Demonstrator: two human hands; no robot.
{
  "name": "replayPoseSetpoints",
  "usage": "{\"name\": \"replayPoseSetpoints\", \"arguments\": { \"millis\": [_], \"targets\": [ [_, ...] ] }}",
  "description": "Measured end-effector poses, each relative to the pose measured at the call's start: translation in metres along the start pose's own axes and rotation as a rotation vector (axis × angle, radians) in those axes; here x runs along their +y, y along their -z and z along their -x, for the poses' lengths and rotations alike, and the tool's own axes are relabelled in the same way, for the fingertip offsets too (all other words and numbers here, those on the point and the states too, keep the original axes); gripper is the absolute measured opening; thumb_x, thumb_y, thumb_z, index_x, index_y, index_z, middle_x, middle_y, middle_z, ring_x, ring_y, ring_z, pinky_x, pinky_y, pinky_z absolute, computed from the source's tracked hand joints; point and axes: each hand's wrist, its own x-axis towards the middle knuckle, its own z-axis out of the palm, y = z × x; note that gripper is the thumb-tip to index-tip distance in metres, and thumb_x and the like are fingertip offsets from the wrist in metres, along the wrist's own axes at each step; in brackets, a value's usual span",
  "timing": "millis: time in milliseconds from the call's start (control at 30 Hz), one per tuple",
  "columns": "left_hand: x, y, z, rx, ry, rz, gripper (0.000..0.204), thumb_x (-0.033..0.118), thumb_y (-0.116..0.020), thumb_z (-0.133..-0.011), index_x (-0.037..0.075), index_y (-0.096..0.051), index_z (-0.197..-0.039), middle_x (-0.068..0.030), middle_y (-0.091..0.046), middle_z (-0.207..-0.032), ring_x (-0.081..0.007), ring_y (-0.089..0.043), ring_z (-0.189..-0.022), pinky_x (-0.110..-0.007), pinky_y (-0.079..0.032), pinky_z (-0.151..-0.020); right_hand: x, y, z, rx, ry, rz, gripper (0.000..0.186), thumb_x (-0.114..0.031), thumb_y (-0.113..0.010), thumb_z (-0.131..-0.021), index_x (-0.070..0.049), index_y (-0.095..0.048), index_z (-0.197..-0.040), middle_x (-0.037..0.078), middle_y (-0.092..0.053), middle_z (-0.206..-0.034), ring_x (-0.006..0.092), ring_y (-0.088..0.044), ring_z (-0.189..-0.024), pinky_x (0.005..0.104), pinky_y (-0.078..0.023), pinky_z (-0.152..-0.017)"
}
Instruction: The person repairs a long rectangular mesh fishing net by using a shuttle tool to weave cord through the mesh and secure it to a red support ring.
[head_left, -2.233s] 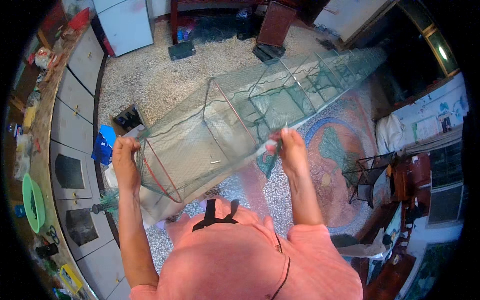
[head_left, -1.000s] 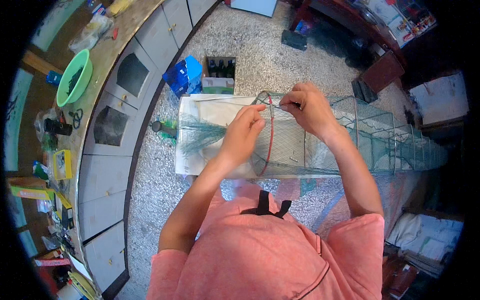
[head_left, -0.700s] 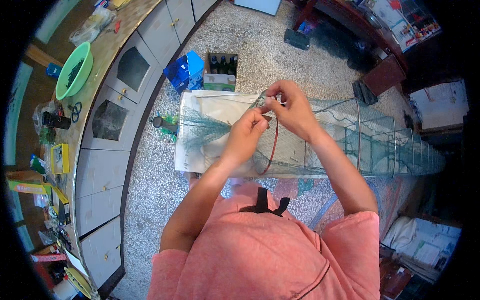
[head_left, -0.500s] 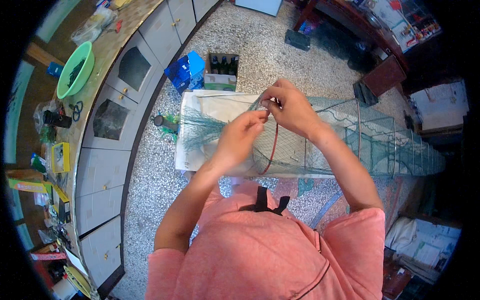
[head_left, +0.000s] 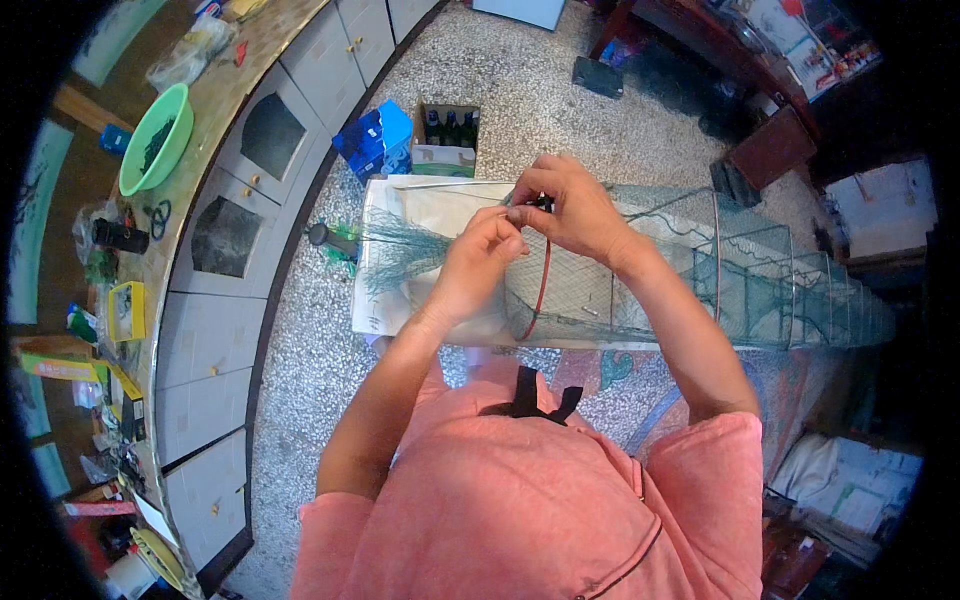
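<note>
A long green mesh fish trap (head_left: pixel 585 278) stretches over a white tabletop, its netting held out by several hoops. My right hand (head_left: pixel 578 210) is closed at the far end of the red hoop (head_left: pixel 540 297), pinching the netting there. A small dark piece (head_left: pixel 543 202) shows between its thumb and fingers. My left hand (head_left: pixel 474 262) meets it from the left, fingertips pressed together against the right thumb; whatever lies in that pinch is too small to make out. Loose netting (head_left: pixel 405 250) fans out left of my left hand.
A blue box (head_left: pixel 374 142) and a carton of bottles (head_left: pixel 444 150) stand on the floor beyond the table (head_left: pixel 372 316). Along the left runs a counter with cabinets (head_left: pixel 215 330), bearing a green basin (head_left: pixel 184 140) and scissors (head_left: pixel 158 220). A dark-bristled tool (head_left: pixel 320 235) pokes out by the table's left end.
My hands stay at the hoop's far end. The right has shifted slightly left and its grip has turned, exposing the dark piece; the left fingers have curled in closer.
</note>
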Motion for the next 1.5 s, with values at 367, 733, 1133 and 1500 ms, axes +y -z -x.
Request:
{"name": "replayPoseSetpoints", "arguments": {
  "millis": [367,733,1133,1500],
  "targets": [
    [-0.021,-0.018,-0.009,0.166,0.036,0.442,0.045,0.009,-0.057,-0.086,0.003,-0.034,-0.124,-0.0076,-0.047,-0.112,-0.0145,-0.050,-0.099,-0.030,-0.044,-0.083,-0.079,-0.025,-0.051,0.109,0.157,-0.210,0.012,-0.019,-0.060,-0.080,-0.008,-0.057,-0.082,0.008,-0.059,-0.077,0.0281,-0.058,-0.080,0.0385,-0.046,-0.071],
    [0.024,-0.032,-0.027,0.072,-0.357,-0.380,0.034,0.008,-0.059,-0.081,0.012,-0.055,-0.114,-0.0058,-0.056,-0.111,-0.0198,-0.049,-0.104,-0.032,-0.038,-0.089,-0.080,0.207,0.038,0.648,0.286,-0.422,0.032,-0.023,-0.037,-0.095,-0.002,-0.059,-0.083,0.002,-0.047,-0.060,0.0117,-0.040,-0.050,0.0208,-0.031,-0.047],
    [0.044,-0.010,0.014,-0.036,-0.295,-0.335,0.010,-0.001,-0.051,-0.083,0.001,-0.058,-0.089,-0.0115,-0.059,-0.102,-0.0223,-0.056,-0.095,-0.030,-0.043,-0.082,-0.024,0.050,0.057,0.168,-0.068,0.230,0.008,-0.003,-0.061,-0.074,-0.007,-0.060,-0.080,0.007,-0.054,-0.076,0.0281,-0.052,-0.080,0.0381,-0.044,-0.066],
    [0.009,-0.014,0.019,-0.032,-0.127,-0.098,0.008,0.002,-0.049,-0.087,0.002,-0.056,-0.092,-0.0118,-0.047,-0.122,-0.0148,-0.049,-0.104,-0.025,-0.041,-0.082,-0.020,0.007,0.046,0.311,-0.123,-0.129,0.014,-0.003,-0.062,-0.073,-0.003,-0.056,-0.085,0.011,-0.054,-0.084,0.0253,-0.052,-0.081,0.0322,-0.042,-0.069]
  ]
}}
